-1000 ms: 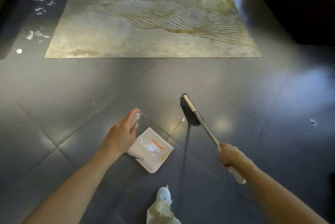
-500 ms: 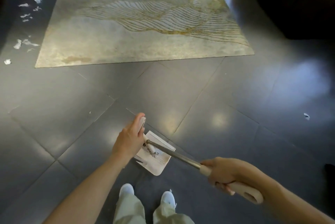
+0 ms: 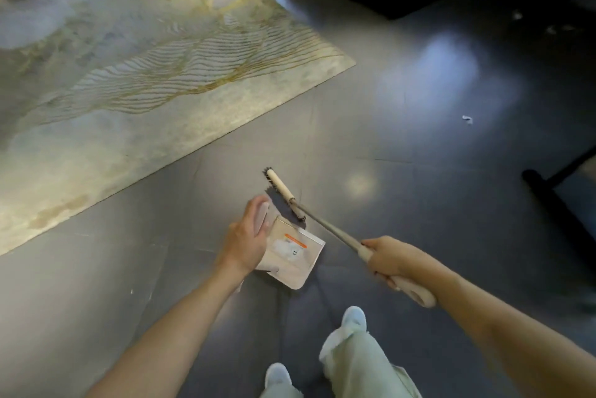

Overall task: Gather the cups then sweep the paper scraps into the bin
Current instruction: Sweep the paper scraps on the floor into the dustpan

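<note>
Two hands grip, left [image 3: 246, 242] a dustpan [image 3: 295, 255], right [image 3: 392, 260] a brush [image 3: 283, 188], over glossy tiles [image 3: 387, 139] by rug [image 3: 129, 91].

brush [image 3: 281, 187] beyond dustpan [image 3: 295, 255] | rug [image 3: 129, 91] far-left | scrap [image 3: 467, 119], seemingly paper, far-right

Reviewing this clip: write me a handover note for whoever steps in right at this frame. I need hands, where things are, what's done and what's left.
Left hand: grips the handle of the dustpan, held low in front of the feet.
Right hand: grips the handle of the brush, whose head is just beyond the pan's far edge.
Scraps: one paper scrap lies on the floor far to the right. There are pale bits farther back, too blurred to be sure.
Done: cannot tell; no cups or bin in view.
Left: sweep up that scrap, then empty the pan into the bin.
</note>
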A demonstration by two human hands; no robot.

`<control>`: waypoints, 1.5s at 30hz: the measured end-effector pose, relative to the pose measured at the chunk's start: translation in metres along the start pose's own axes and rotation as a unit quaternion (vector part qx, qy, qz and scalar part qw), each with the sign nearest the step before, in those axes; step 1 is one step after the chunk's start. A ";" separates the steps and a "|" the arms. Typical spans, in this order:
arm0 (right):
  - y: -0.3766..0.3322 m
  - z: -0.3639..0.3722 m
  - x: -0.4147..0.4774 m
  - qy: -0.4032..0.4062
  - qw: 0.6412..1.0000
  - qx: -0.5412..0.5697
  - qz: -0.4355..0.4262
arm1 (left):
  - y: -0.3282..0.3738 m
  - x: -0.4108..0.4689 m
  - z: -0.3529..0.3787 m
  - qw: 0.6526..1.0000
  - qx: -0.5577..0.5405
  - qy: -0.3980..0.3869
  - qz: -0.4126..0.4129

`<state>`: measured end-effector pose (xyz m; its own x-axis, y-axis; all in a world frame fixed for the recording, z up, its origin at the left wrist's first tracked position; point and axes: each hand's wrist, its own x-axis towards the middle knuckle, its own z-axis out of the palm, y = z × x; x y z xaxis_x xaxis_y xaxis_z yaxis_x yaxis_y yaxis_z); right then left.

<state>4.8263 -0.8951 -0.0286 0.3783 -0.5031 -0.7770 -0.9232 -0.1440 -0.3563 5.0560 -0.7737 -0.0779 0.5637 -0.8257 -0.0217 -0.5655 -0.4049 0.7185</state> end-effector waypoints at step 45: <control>0.448 -0.746 0.401 0.109 0.958 0.126 0.235 | 0.506 0.657 0.533 0.979 0.110 -0.129 0.109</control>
<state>4.5139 -1.7974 -0.1129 -0.1240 -0.6317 -0.7653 -0.9320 0.3388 -0.1286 4.8192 -1.7310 -0.0988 0.2604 -0.9621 -0.0808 -0.7877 -0.2601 0.5584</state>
